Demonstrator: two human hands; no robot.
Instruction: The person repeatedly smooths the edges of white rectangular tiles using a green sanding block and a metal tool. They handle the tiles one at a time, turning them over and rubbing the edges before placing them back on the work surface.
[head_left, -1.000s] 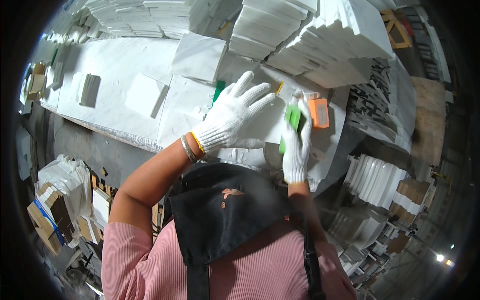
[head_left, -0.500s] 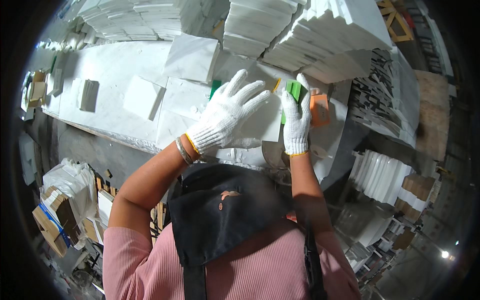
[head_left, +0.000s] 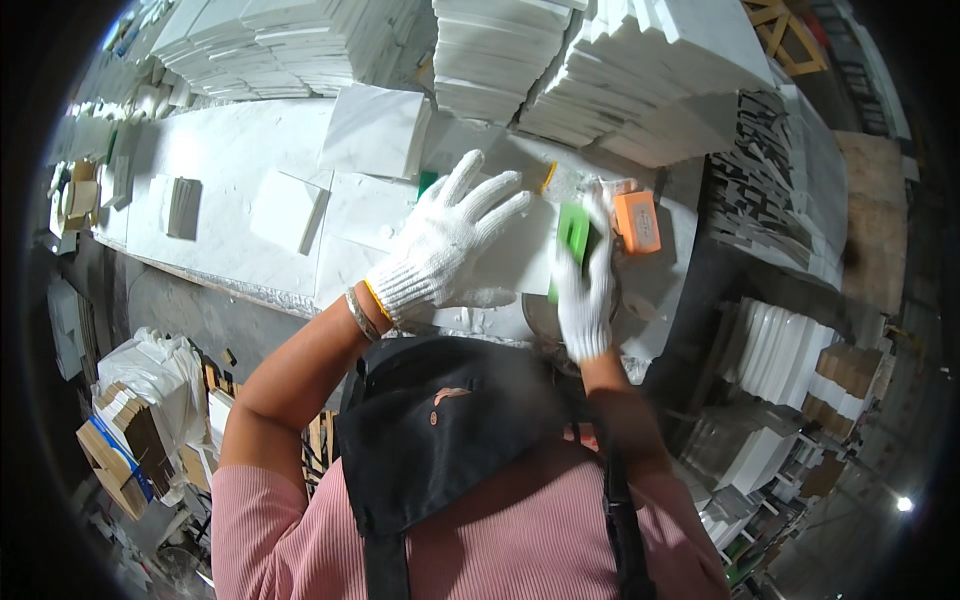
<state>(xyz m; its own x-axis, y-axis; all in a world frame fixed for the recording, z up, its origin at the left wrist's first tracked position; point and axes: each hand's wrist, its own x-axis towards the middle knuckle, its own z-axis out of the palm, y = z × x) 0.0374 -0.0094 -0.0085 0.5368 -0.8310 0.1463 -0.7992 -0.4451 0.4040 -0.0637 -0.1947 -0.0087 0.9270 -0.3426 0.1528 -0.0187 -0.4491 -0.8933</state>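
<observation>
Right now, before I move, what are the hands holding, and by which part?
The right hand grips a green block across its long sides; the exact contact is partly hidden. The left hand grasps nothing, spread over a white tile.

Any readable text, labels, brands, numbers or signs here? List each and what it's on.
None legible.
Orange rectangular block: dark print on one face, too small to read.
Black cloth apron: small orange emblem, too blurred to make out any lettering.

Slab stacks (head_left: 650, 85) are standing behind the hands (head_left: 432, 242), while a block (head_left: 637, 222) is lying on the tabletop (head_left: 235, 140), right of both.
</observation>
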